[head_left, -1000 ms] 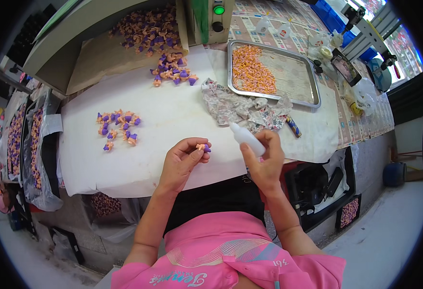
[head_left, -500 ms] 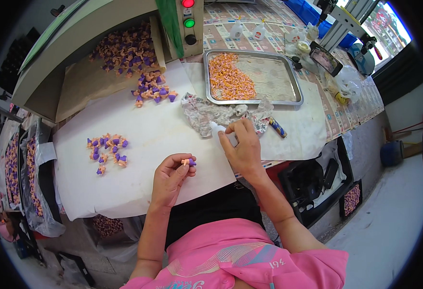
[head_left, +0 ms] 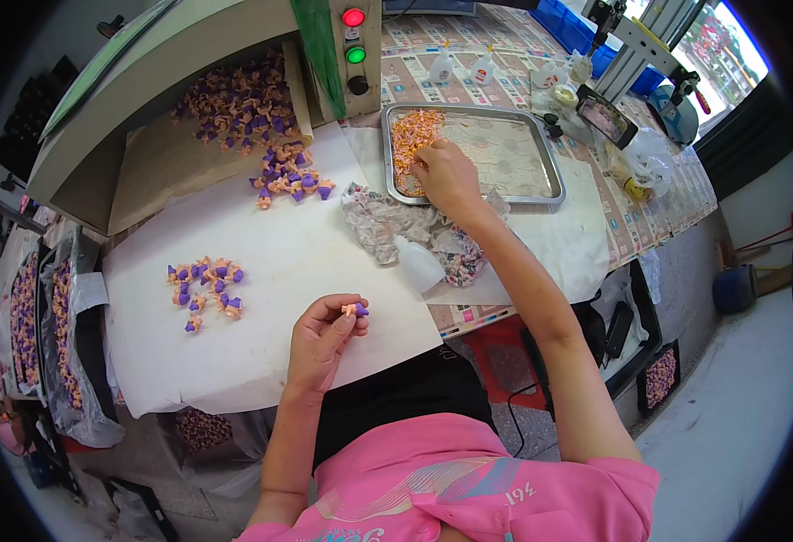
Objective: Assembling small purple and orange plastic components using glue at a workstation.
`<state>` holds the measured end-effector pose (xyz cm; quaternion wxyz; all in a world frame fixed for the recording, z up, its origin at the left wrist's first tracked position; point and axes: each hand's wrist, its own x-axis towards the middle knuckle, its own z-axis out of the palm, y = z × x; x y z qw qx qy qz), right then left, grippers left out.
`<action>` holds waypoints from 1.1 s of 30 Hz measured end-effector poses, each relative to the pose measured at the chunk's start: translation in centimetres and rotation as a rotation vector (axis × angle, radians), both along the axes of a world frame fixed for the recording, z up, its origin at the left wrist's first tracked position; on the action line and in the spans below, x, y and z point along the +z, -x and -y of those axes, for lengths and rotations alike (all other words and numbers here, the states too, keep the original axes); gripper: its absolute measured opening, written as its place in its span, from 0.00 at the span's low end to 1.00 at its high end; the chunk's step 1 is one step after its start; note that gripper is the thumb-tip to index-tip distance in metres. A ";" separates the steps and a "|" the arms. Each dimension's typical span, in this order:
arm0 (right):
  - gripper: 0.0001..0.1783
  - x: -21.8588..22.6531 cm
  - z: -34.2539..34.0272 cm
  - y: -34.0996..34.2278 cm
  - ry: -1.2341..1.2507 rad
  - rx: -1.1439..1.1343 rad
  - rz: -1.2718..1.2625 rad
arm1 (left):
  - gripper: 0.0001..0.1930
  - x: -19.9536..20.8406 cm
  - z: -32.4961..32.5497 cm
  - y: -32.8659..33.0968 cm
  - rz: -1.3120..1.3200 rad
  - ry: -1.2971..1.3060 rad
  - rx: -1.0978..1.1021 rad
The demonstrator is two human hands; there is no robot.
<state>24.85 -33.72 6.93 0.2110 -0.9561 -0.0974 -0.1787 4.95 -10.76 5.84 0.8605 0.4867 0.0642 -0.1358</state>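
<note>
Between thumb and fingers, my left hand (head_left: 322, 336) pinches a small peach-and-purple plastic figure (head_left: 355, 310) above the white sheet (head_left: 279, 244). My right hand (head_left: 448, 176) reaches over the metal tray (head_left: 555, 172), fingers down at the many tiny orange and pink pieces (head_left: 412, 131) in its left half. Its fingertips are pressed together; whether a piece is between them is hidden. A white squeeze bottle (head_left: 421, 266) lies tilted on a crumpled patterned cloth (head_left: 374, 221) below the right wrist. Several similar figures (head_left: 205, 282) form a loose group on the sheet at the left.
A conveyor-like machine (head_left: 85, 149) with a heap of figures (head_left: 238, 99) at its mouth stands back left; more figures (head_left: 290, 176) spill onto the sheet. Small bottles (head_left: 442, 65) stand at the back. A phone on a stand (head_left: 606, 117) is at the right.
My right hand has let go of the squeeze bottle, which now lies on the cloth, and has moved up and away to the tray's pieces. My left hand keeps the figure nearly still.
</note>
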 end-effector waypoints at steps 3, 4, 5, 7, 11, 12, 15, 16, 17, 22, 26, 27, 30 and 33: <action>0.07 -0.2 -0.2 -0.9 0.048 -0.007 -0.052 | 0.10 -0.1 -0.1 0.1 0.002 0.007 -0.002; 0.07 -0.3 -0.2 -1.0 0.051 0.002 -0.069 | 0.10 -0.1 -0.2 0.1 -0.007 0.014 -0.006; 0.07 -0.5 -0.2 -1.0 0.051 0.004 -0.069 | 0.10 0.0 -0.3 0.1 -0.008 0.015 -0.004; 0.06 -0.7 -0.1 -0.7 0.008 -0.002 0.015 | 0.10 0.0 -0.4 0.0 0.001 0.028 -0.001; 0.05 -0.1 1.1 0.3 -0.313 0.076 -0.037 | 0.10 -0.2 -0.7 -0.2 0.000 0.037 -0.003; 0.05 0.4 1.1 0.7 -0.390 0.050 -0.053 | 0.11 -0.2 -0.9 -0.2 0.010 0.032 -0.016; 0.05 0.6 1.4 1.4 -0.520 0.027 -0.105 | 0.11 -0.1 -1.0 -0.3 0.008 0.027 -0.026; 0.06 0.7 1.5 1.7 -0.577 0.026 -0.137 | 0.11 -0.1 -1.1 -0.3 -0.003 0.024 -0.028; 0.06 0.9 1.7 2.1 -0.575 0.028 -0.139 | 0.11 -0.2 -1.1 -0.4 -0.004 0.025 -0.026; 0.04 3.8 -0.4 6.8 -0.910 0.093 -0.465 | 0.11 -0.5 -1.6 -0.4 -0.002 0.032 -0.013; 0.04 3.4 -3.2 12.5 -0.966 0.209 -0.554 | 0.12 -0.9 -2.2 -0.6 0.034 -0.023 -0.027; 0.04 2.9 -4.0 13.9 -1.017 0.228 -0.584 | 0.13 -1.0 -2.2 -0.7 0.044 -0.019 -0.038; 0.04 2.1 -5.9 17.4 -1.077 0.280 -0.637 | 0.13 -1.1 -2.2 -0.6 0.069 -0.036 -0.044; 0.05 0.0 -7.4 18.9 -1.133 0.301 -0.613 | 0.13 -1.3 -2.3 -0.5 0.087 -0.055 -0.038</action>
